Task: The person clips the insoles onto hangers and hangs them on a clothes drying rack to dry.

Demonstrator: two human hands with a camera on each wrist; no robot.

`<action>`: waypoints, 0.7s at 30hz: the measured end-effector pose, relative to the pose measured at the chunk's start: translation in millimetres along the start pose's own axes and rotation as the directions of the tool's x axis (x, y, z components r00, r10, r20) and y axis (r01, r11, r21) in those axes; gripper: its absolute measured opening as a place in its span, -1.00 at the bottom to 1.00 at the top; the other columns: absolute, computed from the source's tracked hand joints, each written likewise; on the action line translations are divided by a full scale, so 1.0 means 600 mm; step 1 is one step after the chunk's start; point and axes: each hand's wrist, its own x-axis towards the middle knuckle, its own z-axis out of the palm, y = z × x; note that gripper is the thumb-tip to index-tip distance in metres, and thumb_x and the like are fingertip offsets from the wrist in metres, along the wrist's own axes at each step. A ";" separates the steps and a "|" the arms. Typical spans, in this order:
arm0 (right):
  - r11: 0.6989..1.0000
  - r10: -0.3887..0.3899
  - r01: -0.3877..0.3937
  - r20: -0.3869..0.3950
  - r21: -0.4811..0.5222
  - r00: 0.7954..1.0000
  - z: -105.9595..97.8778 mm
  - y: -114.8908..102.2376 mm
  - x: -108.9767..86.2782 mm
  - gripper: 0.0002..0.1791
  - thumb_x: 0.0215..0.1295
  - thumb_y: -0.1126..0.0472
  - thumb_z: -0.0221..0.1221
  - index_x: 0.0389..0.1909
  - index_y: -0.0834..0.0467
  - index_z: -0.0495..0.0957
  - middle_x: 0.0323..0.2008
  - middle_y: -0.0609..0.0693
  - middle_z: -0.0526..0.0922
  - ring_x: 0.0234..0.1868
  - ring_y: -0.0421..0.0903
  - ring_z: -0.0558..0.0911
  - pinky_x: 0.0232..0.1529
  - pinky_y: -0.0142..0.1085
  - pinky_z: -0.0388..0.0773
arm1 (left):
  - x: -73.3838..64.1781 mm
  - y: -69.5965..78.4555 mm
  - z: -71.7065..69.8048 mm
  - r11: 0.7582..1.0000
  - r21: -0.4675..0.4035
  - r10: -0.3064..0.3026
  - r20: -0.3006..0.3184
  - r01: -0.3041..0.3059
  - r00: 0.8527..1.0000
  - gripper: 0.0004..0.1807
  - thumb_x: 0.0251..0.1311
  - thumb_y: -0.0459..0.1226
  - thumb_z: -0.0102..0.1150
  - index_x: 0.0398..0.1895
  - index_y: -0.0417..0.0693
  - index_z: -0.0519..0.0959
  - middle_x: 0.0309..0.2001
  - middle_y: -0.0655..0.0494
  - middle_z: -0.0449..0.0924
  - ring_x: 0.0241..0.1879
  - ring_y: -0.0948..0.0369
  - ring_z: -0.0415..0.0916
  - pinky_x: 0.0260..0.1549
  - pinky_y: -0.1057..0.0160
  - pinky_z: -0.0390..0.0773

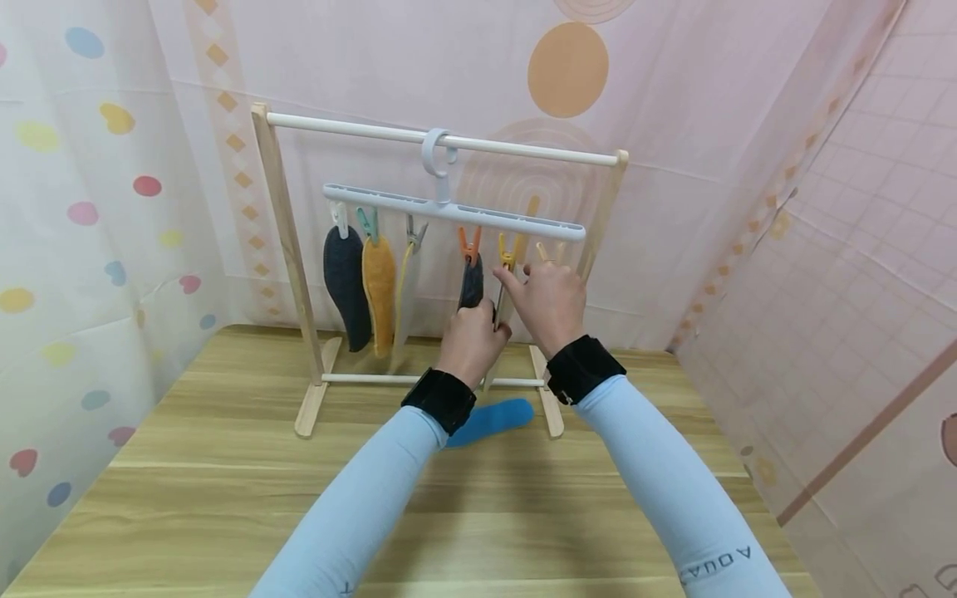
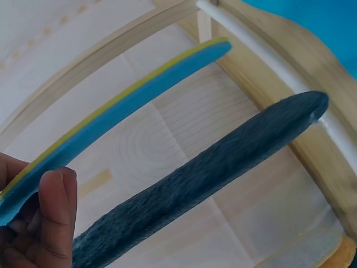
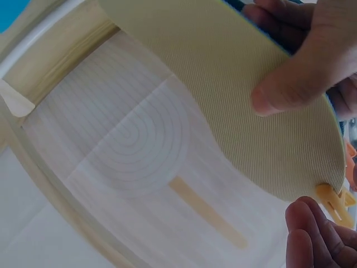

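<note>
My left hand [image 1: 473, 342] pinches a thin insole [image 3: 240, 106] between thumb and fingers. One face of it is cream and ribbed, the other blue. The insole's upper end meets a yellow clip [image 1: 507, 249] under the hanger [image 1: 456, 211]. Beside that clip is my right hand [image 1: 551, 304], its thumb stretched toward the clip and its fingers loosely bent. In the right wrist view its fingertips [image 3: 302, 209] lie close to the yellow clip, with nothing visibly held. Left of the held insole, a dark insole [image 2: 195, 181] hangs from an orange clip [image 1: 469, 242].
Dark [image 1: 347, 286], orange [image 1: 380, 291] and pale [image 1: 407, 295] insoles hang from clips on the hanger's left half. A pale yellow clip [image 1: 549, 251] hangs at the right end. The wooden rack [image 1: 280, 224] stands on the table [image 1: 224, 482]. A blue insole [image 1: 493, 419] lies in front.
</note>
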 end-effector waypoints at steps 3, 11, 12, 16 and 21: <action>1.000 -0.003 0.003 0.001 0.010 1.000 -0.001 0.002 -0.008 -0.42 0.32 -0.24 0.19 -0.35 0.25 0.75 -0.50 0.14 0.71 -0.69 -0.02 0.53 -0.68 -0.24 0.41 | -0.008 -0.005 0.005 1.000 0.014 0.002 -0.001 -0.002 1.000 -0.82 0.33 -0.24 0.19 -0.25 -0.22 0.52 -0.69 0.07 0.41 -0.75 0.18 0.38 -0.70 0.24 0.30; 0.998 0.006 -0.006 0.002 0.070 1.000 -0.006 0.004 -0.030 -0.41 0.34 -0.24 0.17 -0.38 0.24 0.76 -0.41 0.11 0.75 -0.51 0.05 0.68 -0.59 -0.20 0.53 | -0.033 -0.022 0.015 1.000 0.012 0.012 0.016 -0.012 1.000 -0.78 0.33 -0.22 0.20 -0.37 -0.18 0.48 -0.72 0.10 0.36 -0.79 0.22 0.35 -0.75 0.28 0.27; 0.997 0.007 -0.007 0.001 0.073 1.000 -0.006 0.004 -0.033 -0.41 0.34 -0.24 0.17 -0.38 0.24 0.76 -0.42 0.11 0.75 -0.51 0.04 0.68 -0.60 -0.21 0.52 | -0.036 -0.024 0.015 1.000 0.012 0.012 0.019 -0.012 1.000 -0.77 0.33 -0.21 0.21 -0.37 -0.19 0.48 -0.72 0.10 0.38 -0.79 0.22 0.35 -0.75 0.28 0.28; 0.996 0.010 -0.010 0.005 0.094 1.000 -0.008 0.003 -0.044 -0.42 0.35 -0.24 0.17 -0.33 0.26 0.74 -0.49 0.08 0.74 -0.52 0.02 0.68 -0.60 -0.22 0.52 | -0.046 -0.032 0.016 1.000 0.020 0.005 0.041 -0.006 0.999 -0.76 0.34 -0.19 0.20 -0.34 -0.20 0.49 -0.70 0.08 0.43 -0.76 0.20 0.39 -0.74 0.28 0.32; 0.992 0.021 -0.023 0.018 0.123 1.000 -0.007 0.004 -0.059 -0.42 0.33 -0.22 0.20 -0.24 0.28 0.73 -0.43 0.11 0.75 -0.47 0.03 0.70 -0.50 -0.16 0.57 | -0.061 -0.041 0.015 0.999 0.035 0.000 0.047 -0.002 0.999 -0.74 0.32 -0.17 0.22 -0.26 -0.24 0.56 -0.56 -0.02 0.57 -0.65 0.13 0.51 -0.64 0.21 0.48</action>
